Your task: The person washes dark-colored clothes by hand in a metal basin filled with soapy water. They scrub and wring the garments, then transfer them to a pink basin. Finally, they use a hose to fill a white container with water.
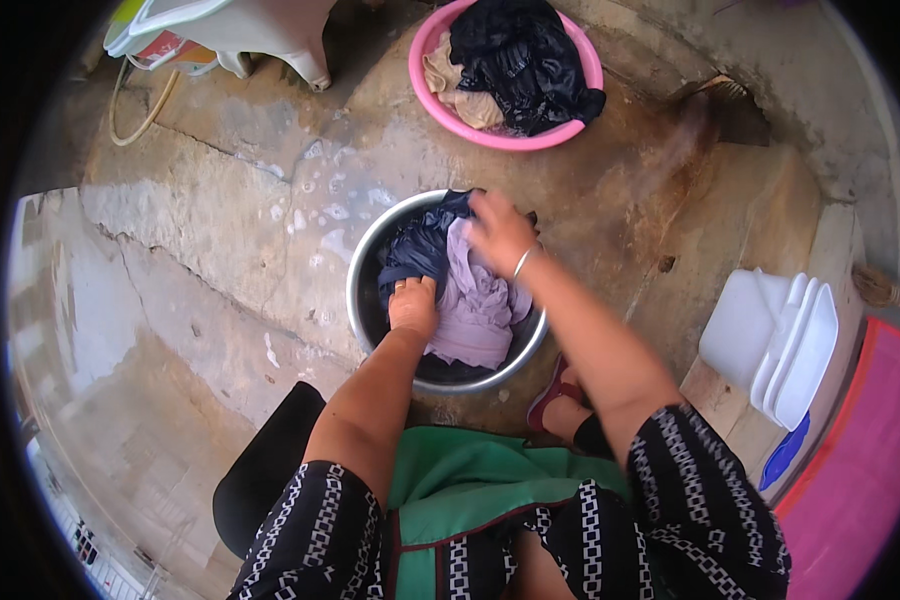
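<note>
As your left hand (413, 303) lies on the navy cloth (415, 245), your right hand (500, 235), apart, blurs at the lilac garment (475, 320) in the basin (354, 290); grips are unclear. You're seemingly turning them; the next move likely calls for gathering folds.

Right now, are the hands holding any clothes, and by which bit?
The left hand touches the navy cloth at its near edge; the blurred right hand is over the lilac cloth. Whether either grips cannot be told.
</note>
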